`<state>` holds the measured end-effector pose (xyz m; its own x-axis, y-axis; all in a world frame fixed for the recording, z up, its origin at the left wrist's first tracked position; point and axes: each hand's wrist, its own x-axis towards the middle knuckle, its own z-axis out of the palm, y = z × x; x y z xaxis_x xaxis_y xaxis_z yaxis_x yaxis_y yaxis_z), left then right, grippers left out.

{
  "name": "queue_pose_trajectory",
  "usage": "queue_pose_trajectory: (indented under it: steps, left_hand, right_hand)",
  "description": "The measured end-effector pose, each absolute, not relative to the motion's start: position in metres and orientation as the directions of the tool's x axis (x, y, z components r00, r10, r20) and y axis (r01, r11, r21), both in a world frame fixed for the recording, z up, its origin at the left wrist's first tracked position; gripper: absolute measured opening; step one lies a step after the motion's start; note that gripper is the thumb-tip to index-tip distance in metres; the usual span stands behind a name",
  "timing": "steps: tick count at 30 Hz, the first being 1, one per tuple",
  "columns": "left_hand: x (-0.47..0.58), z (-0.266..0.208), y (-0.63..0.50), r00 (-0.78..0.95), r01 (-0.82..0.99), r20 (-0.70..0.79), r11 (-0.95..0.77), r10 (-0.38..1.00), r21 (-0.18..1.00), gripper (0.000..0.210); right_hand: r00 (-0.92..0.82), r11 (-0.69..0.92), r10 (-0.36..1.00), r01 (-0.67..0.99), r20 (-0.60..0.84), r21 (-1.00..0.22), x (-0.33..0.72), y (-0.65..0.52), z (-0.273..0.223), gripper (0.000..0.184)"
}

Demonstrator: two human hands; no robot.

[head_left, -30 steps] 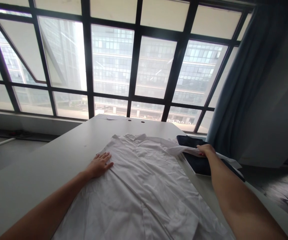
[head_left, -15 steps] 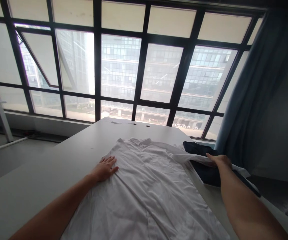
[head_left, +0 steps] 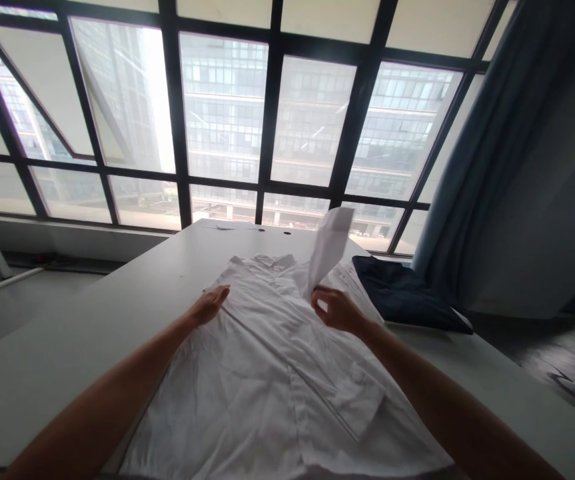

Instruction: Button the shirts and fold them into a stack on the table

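A white collared shirt (head_left: 277,353) lies spread on the table, its collar towards the window and its front wrinkled. At the shirt's left edge, below the shoulder, my left hand (head_left: 210,305) is closed on the fabric with the thumb on top; its other fingers are mostly hidden. A long fold runs diagonally down the front from near this hand. Above the shirt's right side, my right hand (head_left: 336,308) pinches the white sleeve (head_left: 331,243) between thumb and fingers. The sleeve's loose end stands up in the air above that hand.
A folded dark navy garment (head_left: 402,290) rests on the table's right side, with something white under it. The white table (head_left: 157,287) reaches to large black-framed windows (head_left: 222,107). A blue curtain (head_left: 467,153) hangs at the right.
My right hand has brought the sleeve inward from over the navy garment and lifted its end. My left hand has gone from lying flat to closed on the shirt's edge. The view has shifted slightly.
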<state>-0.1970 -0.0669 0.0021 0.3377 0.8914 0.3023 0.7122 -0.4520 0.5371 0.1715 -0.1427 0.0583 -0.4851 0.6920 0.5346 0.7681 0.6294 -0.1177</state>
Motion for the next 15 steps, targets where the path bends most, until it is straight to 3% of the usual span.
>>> queue_pose_trajectory:
  steps: [3, 8, 11, 15]
  left_hand:
    - [-0.191, 0.007, -0.075, 0.318, 0.595, 0.248, -0.396, 0.915, 0.699, 0.081]
    - [-0.178, 0.014, -0.080, 0.347, 0.384, 0.160, -0.296, 0.924, 0.875, 0.091]
    - [-0.180, 0.027, -0.086, 0.498, 0.477, 0.065, -0.336, 0.865, 0.812, 0.094]
    - [-0.187, 0.049, -0.109, 0.704, 0.623, -0.092, -0.549, 0.704, 0.557, 0.083]
  right_hand:
    - [-0.608, 0.689, 0.676, 0.721, 0.417, -0.065, 0.160, -0.158, 0.023, 0.020]
    - [-0.527, 0.635, 0.722, 0.762, 0.449, -0.128, 0.172, -0.155, 0.011, 0.023]
    - [-0.493, 0.610, 0.740, 0.779, 0.457, -0.148, 0.173, -0.152, 0.011, 0.026]
    - [-0.491, 0.609, 0.743, 0.778, 0.455, -0.155, 0.173, -0.149, 0.009, 0.021]
